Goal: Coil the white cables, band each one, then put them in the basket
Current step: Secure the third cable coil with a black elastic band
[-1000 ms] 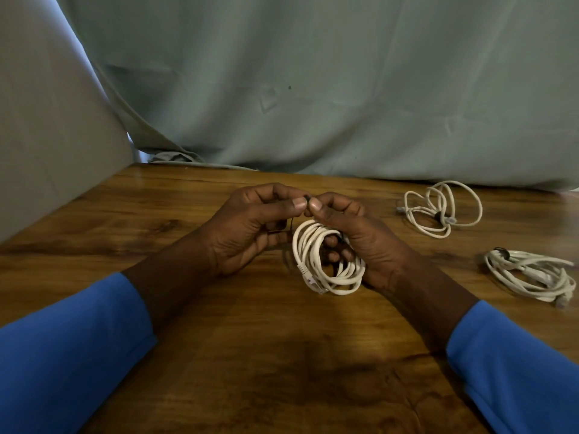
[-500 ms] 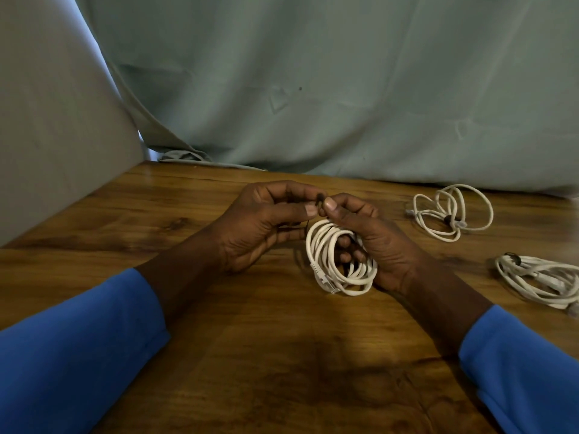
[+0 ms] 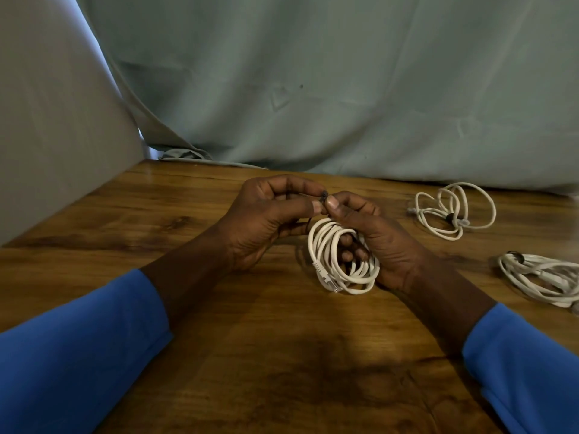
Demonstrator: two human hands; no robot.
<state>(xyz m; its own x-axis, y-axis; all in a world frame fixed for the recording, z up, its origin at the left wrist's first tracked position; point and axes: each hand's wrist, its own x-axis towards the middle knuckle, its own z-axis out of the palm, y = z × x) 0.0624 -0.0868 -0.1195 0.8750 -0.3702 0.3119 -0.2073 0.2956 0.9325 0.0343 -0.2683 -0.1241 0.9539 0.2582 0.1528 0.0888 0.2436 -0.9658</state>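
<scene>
A coiled white cable (image 3: 335, 261) stands upright on the wooden table (image 3: 282, 355), its plug end hanging at the lower left of the coil. My right hand (image 3: 382, 239) has its fingers curled through the coil and holds it. My left hand (image 3: 266, 220) is close beside it. Thumb and forefinger tips of both hands meet above the coil and pinch a small dark band (image 3: 324, 195). A thin dark strand runs down from it behind the coil. No basket is in view.
Two other white cables lie on the table to the right: a loose coil with a dark band (image 3: 454, 211) near the back, and a banded bundle (image 3: 542, 277) at the right edge. A pale green cloth (image 3: 344, 89) hangs behind the table; a grey panel (image 3: 47, 120) stands on the left.
Both hands stay together on the coil and the band, with small finger shifts at the pinch. The view has drifted slightly, so everything sits a little more to the right.
</scene>
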